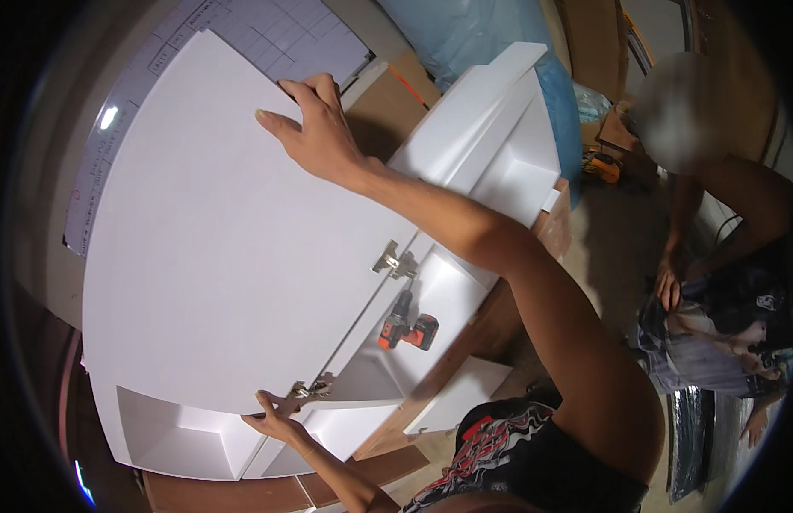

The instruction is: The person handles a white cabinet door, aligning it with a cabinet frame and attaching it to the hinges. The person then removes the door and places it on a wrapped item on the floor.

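A large white door panel (217, 239) lies tilted over a white cabinet (499, 162) that rests on its back. My right hand (315, 128) reaches far out and grips the panel's far edge, fingers curled over it. My left hand (281, 419) holds the panel's near edge from below, right beside a metal hinge (311, 391). A second metal hinge (395, 261) sits farther along the same side of the panel, over the cabinet's edge. An orange and black cordless drill (406, 329) lies inside a cabinet compartment below that hinge.
The cabinet rests on brown wooden boards (388, 436). Another person (721, 282) crouches at the right on the floor. A blue plastic-wrapped bundle (499, 43) and cardboard boxes stand at the back. A sheet with a printed grid (268, 34) lies beyond the panel.
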`<action>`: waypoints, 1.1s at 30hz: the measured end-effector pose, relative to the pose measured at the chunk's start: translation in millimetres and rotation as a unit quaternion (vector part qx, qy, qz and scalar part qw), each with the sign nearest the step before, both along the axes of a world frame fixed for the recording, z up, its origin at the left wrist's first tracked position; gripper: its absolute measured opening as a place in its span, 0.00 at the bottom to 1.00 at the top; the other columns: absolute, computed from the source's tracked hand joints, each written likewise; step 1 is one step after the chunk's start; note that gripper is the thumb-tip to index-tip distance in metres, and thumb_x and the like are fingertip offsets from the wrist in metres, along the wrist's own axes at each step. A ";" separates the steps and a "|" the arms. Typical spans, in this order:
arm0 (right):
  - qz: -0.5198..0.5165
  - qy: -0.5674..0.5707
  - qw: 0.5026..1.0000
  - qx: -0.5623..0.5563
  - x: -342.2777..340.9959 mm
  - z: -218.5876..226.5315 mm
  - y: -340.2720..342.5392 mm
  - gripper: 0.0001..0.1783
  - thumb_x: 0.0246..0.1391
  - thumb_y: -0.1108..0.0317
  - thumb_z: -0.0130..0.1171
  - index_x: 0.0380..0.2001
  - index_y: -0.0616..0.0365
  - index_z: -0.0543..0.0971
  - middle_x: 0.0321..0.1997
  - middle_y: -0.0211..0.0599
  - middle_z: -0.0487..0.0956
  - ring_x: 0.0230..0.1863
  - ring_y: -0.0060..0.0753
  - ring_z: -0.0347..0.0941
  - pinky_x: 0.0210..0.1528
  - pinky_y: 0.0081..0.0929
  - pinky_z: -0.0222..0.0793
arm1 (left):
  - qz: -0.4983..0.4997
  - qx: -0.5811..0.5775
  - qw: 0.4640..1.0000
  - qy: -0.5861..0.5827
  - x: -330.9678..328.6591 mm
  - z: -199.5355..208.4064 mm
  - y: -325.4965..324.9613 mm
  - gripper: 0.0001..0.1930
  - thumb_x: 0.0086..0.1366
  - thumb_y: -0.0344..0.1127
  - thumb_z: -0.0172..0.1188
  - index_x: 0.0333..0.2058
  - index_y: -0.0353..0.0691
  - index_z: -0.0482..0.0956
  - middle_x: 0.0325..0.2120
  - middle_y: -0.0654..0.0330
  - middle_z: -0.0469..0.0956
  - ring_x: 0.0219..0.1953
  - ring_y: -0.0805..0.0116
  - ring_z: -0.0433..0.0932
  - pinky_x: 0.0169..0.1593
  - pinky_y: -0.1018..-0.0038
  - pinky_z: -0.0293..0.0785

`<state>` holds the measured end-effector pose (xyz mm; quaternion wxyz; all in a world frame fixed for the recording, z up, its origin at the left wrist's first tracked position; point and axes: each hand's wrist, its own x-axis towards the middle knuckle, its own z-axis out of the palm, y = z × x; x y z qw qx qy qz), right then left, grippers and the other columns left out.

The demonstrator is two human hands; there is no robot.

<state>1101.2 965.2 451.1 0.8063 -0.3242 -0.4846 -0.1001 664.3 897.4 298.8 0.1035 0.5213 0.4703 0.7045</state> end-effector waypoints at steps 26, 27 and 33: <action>-0.206 0.020 0.978 -0.038 -29.5 -0.9 17.3 0.29 0.65 0.53 0.58 0.54 0.71 0.76 0.52 0.54 0.73 0.57 0.49 0.68 0.63 0.38 0.62 | 0.103 0.060 0.989 -0.089 -15.8 -12.8 1.7 0.42 0.46 0.36 0.78 0.58 0.30 0.66 0.51 0.51 0.67 0.53 0.59 0.71 0.56 0.64 0.72; -0.217 0.013 0.975 -0.034 -21.0 -1.7 20.7 0.30 0.66 0.52 0.56 0.55 0.71 0.75 0.54 0.54 0.71 0.58 0.50 0.67 0.64 0.38 0.61 | 0.106 0.066 0.989 -0.075 -14.7 -13.3 4.1 0.43 0.45 0.37 0.78 0.58 0.30 0.67 0.51 0.51 0.67 0.54 0.58 0.70 0.57 0.62 0.71; -0.237 -0.035 0.971 0.006 -23.9 8.9 25.0 0.30 0.72 0.55 0.46 0.49 0.82 0.75 0.49 0.62 0.80 0.50 0.48 0.77 0.56 0.35 0.71 | 0.156 0.078 0.984 -0.043 -15.1 -17.6 14.8 0.45 0.44 0.41 0.80 0.60 0.33 0.69 0.50 0.50 0.66 0.54 0.52 0.64 0.59 0.60 0.64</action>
